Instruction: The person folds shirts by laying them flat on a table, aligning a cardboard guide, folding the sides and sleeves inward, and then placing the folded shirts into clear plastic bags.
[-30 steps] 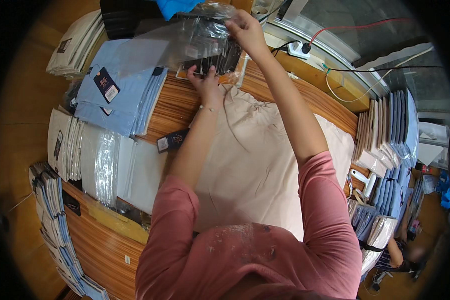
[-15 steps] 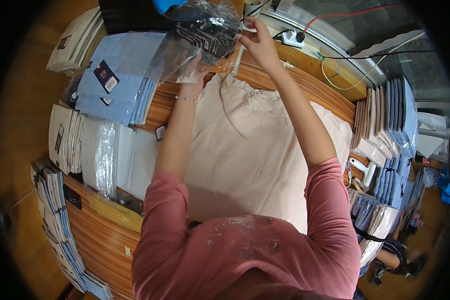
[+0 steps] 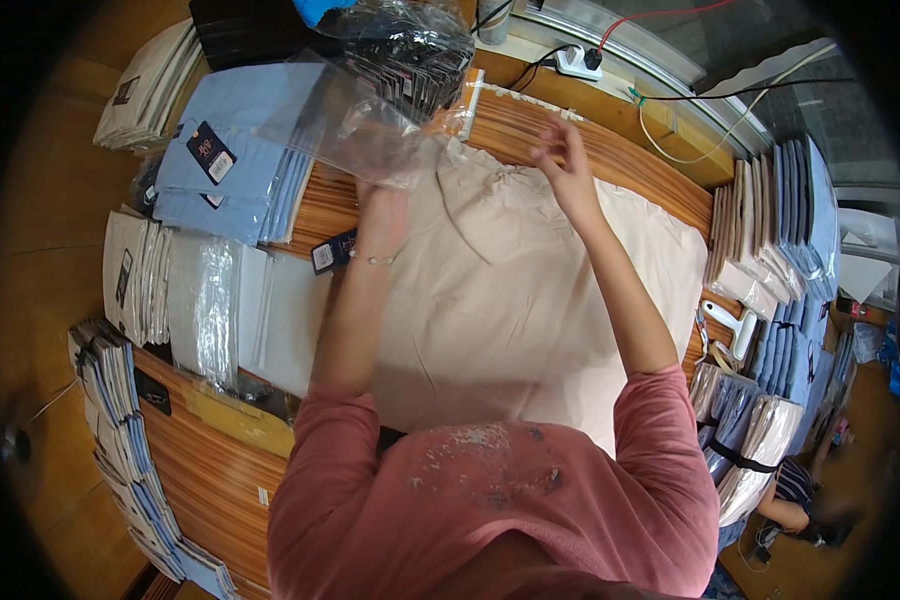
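A beige garment (image 3: 510, 300) lies spread on the wood-grain table in front of me, its gathered edge at the far side. My left hand (image 3: 382, 215) is at the garment's far left, at the lower edge of a clear plastic bag (image 3: 370, 145); its fingers are hidden or blurred there. Many dark tags (image 3: 405, 75) stand packed in that bag. Beside my left wrist is a dark hang tag (image 3: 333, 252) with a white label. My right hand (image 3: 567, 165) hovers over the garment's far edge, fingers apart and loosely bent, holding nothing.
Bagged blue shirts (image 3: 230, 150) and beige folded garments (image 3: 135, 275) are stacked at left, by clear plastic sleeves (image 3: 210, 305). More folded stacks (image 3: 770, 225) stand at right, near a white-handled tool (image 3: 735, 325). A power strip (image 3: 577, 63) sits on the far ledge. Another person (image 3: 795, 500) is at lower right.
My right hand has left the bag of tags and come nearer and to the right. My left hand has drawn back toward me. The hang tag beside my left wrist shows more fully.
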The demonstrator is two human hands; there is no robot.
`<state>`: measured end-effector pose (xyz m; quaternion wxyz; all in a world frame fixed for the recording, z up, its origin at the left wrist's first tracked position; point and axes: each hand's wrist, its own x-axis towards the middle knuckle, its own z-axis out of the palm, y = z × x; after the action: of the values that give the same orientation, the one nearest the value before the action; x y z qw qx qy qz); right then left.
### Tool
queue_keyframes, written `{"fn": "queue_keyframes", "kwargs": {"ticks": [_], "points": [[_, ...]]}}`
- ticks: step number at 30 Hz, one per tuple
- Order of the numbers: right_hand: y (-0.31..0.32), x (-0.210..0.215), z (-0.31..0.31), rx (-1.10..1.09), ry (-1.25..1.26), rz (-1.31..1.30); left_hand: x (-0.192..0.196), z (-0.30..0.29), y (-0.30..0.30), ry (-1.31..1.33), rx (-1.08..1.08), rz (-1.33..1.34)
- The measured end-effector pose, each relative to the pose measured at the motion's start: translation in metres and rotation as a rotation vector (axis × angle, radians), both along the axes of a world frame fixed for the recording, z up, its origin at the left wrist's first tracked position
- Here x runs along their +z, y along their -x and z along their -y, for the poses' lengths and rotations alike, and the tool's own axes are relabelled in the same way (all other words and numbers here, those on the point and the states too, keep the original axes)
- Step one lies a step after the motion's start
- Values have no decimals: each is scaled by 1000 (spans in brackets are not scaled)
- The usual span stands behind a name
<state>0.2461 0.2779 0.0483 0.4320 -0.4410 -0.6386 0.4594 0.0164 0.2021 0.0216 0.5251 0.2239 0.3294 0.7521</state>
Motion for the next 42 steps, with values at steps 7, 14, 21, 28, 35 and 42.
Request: {"fn": "queue_keyframes", "kwargs": {"ticks": [7,14,21,28,35,42], "points": [[-66,-11,67,-68,324,-132,59,-12,21,16,-23,431],[-95,-5,125,-114,429,-112,61,-70,71,-98,289,116],[-145,-13,144,-172,390,-31,66,-60,164,25,340,333],[-236,-52,128,-662,-19,272,7,29,48,-18,299,-636],[-256,-58,102,-475,-294,976,-51,-21,38,595,244,-1737],[-277,-72,57,-654,-329,1075,-38,-39,29,562,315,-1923]]}}
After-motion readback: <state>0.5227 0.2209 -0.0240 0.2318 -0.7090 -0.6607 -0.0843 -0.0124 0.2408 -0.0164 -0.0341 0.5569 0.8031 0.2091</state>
